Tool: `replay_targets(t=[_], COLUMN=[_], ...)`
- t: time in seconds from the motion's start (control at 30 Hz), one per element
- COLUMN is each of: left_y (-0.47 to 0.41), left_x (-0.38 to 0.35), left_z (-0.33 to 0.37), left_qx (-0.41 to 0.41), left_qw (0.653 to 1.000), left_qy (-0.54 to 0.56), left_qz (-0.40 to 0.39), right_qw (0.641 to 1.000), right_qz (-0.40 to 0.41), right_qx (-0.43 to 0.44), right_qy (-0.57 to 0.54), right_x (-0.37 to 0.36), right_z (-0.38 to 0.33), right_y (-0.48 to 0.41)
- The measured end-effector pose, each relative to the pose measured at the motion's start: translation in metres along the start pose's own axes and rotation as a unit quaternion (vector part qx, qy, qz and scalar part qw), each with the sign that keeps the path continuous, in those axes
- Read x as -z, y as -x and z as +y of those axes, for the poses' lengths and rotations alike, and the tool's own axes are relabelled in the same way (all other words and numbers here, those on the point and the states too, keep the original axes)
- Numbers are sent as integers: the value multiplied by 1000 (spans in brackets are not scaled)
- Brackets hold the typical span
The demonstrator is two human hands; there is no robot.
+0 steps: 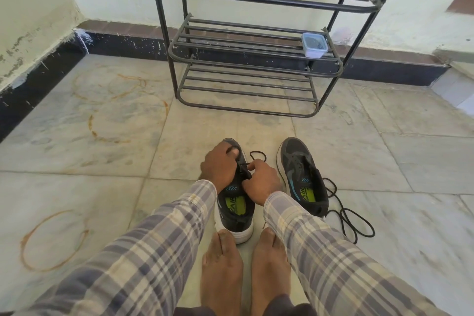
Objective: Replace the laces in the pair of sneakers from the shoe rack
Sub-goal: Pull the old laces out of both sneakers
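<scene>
Head view, looking down at a tiled floor (77, 136). Left hand (218, 164) lies curled over the front of the near sneaker (234, 210), its fingers wrapped round the upper and gripping it. Right hand (261, 179), just beside the left, has its fingers bent and pinches the black lace (246, 163) at the eyelets. A loop of this lace stands out above the right knuckles, between the two hands. The near sneaker stands upright with its toe pointing away and its heel close to the person's bare feet (221, 264). Its open mouth, showing a green insole, lies below both wrists. The second sneaker (302, 177) stands to the right of the right hand, near it but apart. A loose lace (351, 220) lies coiled on the floor at that sneaker's right side. The shoe rack (251, 59) stands by the wall, well beyond the hands, with a lidded plastic box (314, 45) on its middle shelf.
</scene>
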State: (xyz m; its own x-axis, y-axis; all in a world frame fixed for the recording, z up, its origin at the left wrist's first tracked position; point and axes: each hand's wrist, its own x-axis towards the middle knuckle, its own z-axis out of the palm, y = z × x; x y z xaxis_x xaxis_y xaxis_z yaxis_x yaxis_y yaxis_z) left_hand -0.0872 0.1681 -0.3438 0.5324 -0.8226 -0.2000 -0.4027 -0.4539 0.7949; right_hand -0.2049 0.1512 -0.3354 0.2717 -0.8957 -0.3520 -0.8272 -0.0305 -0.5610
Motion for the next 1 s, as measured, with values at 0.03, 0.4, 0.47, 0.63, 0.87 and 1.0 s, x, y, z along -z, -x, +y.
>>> replay_targets(t=[0.03, 0.4, 0.47, 0.63, 0.87, 1.0], left_y=[1, 3, 0, -2, -2, -9], left_x=[1, 15, 13, 15, 32, 24], left_z=[0, 8, 8, 1, 12, 12], left_qx=[0, -72, -73, 52, 194, 152], left_qw=[996, 925, 938, 993, 748, 888], left_qy=[-83, -343, -316, 100, 634, 425], left_qz=[-16, -145, -123, 27, 33, 88], right_qw=[1000, 999, 998, 997, 999, 1000], right_qz=[1, 42, 62, 70, 43, 30], right_qx=[-1, -5, -4, 3, 5, 3], right_qy=[1, -20, -24, -42, -19, -6], right_x=[0, -7, -11, -9, -7, -4], right_z=[0, 1, 1, 3, 4, 2], right_y=[0, 6, 10, 10, 10, 9])
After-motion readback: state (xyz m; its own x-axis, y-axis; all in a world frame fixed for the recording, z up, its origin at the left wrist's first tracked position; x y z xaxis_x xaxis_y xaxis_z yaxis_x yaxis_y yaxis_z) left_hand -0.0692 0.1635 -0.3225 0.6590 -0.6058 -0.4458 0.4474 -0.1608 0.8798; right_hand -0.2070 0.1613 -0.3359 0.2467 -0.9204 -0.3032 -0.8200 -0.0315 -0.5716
